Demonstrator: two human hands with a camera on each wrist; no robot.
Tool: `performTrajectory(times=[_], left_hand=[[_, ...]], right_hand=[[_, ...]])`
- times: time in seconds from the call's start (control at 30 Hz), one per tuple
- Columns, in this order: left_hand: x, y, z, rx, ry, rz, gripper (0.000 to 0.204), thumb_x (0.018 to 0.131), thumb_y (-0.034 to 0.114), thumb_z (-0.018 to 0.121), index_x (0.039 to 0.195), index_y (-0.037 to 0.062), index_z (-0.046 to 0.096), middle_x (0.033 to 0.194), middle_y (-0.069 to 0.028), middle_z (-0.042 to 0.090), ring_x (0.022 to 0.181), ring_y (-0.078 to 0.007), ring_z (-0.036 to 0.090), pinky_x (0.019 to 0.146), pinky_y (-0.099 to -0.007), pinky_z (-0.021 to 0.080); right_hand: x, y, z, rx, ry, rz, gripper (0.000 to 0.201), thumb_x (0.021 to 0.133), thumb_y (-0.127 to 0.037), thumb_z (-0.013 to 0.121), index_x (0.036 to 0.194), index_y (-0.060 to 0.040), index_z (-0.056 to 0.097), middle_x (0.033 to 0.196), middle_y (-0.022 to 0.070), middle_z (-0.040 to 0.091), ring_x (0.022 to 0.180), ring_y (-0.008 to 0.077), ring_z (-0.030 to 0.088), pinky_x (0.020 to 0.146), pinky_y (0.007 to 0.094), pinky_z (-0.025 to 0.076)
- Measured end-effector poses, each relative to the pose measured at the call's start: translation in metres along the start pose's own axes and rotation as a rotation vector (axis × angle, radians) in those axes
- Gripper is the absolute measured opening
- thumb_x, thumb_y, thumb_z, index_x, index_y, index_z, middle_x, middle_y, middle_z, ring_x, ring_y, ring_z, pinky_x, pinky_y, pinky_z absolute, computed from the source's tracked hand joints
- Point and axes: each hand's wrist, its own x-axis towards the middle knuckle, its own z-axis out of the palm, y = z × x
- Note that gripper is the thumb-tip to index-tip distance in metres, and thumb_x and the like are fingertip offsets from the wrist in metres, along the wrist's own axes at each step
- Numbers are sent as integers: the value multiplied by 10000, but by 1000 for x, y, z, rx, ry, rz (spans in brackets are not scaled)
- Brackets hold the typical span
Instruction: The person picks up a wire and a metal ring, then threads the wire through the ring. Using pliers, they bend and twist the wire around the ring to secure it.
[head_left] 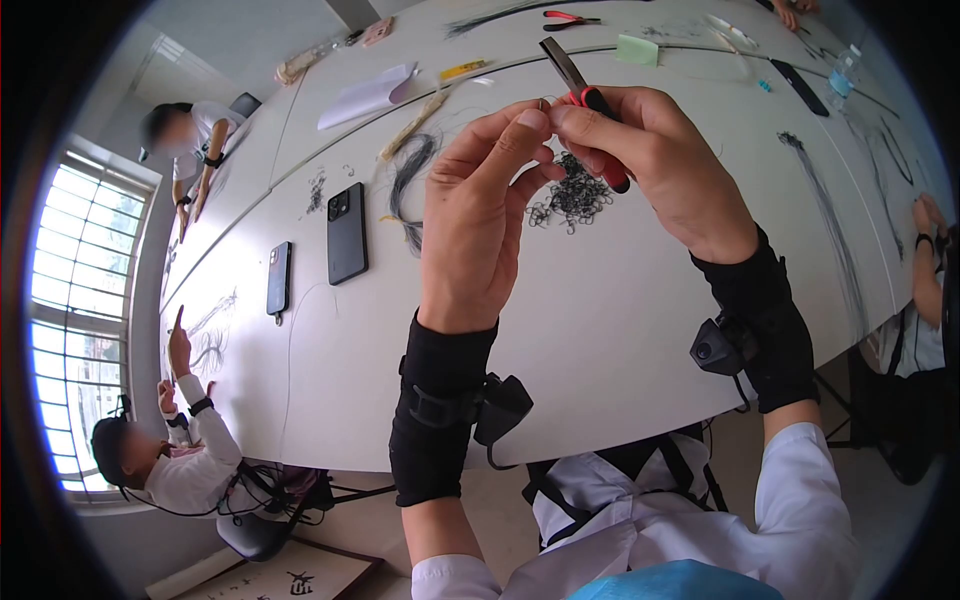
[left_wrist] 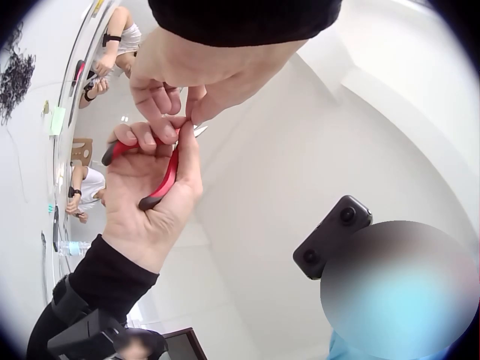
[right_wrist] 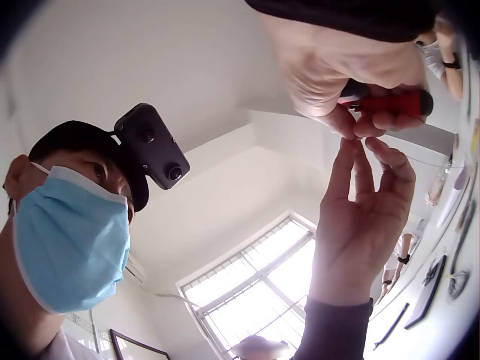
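In the head view my right hand (head_left: 650,150) grips red-and-black-handled pliers (head_left: 566,70), their metal nose slanting up and left past the fingers. The handles stand spread across the palm in the left wrist view. My left hand (head_left: 470,210) meets it fingertip to fingertip, thumb and index finger pinching a small, thin wire piece (head_left: 542,103) that is mostly hidden. Both hands are raised above the white table (head_left: 600,340). Below them lies a heap of small dark bent wire hooks (head_left: 572,195). Right thumb and index finger also come together close to the piece.
Left of the hands lie a large black phone (head_left: 347,235), a smaller phone (head_left: 279,278) and a bundle of dark strands (head_left: 412,175). Farther back are a green paper (head_left: 637,50), another pair of pliers (head_left: 570,20) and a water bottle (head_left: 846,70). Other people sit around the table.
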Motion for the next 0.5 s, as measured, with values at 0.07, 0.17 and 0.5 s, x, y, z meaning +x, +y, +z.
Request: performTrajectory(times=[0.07,0.17,0.5], left_hand=[[-1,0,-1,-2,-10,9,218,993,136,620,1170,25,680,1004,-54,702,880,-130,640,854,-314,526],[-1,5,-4,69,-7,38,213,989,121,621,1164,11,677,1032,-70,698,901,-138,642,836,-305,527],[1,31,-8,842,-164,633,210,837,-7,753,1040,40,733,1010,-65,673,892,-143,610,781,-286,507]], right_hand=[[0,0,2,70,-12,11,290,924,-315,654,795,-55,659,639,-33,500,586,59,432,558,230,331],[2,1,-7,123,-112,39,282,945,-311,631,841,-49,622,694,-18,492,635,83,464,606,240,368],[-4,-15,-22,312,-403,178,279,949,-299,597,798,-64,595,694,-9,502,618,122,490,569,261,383]])
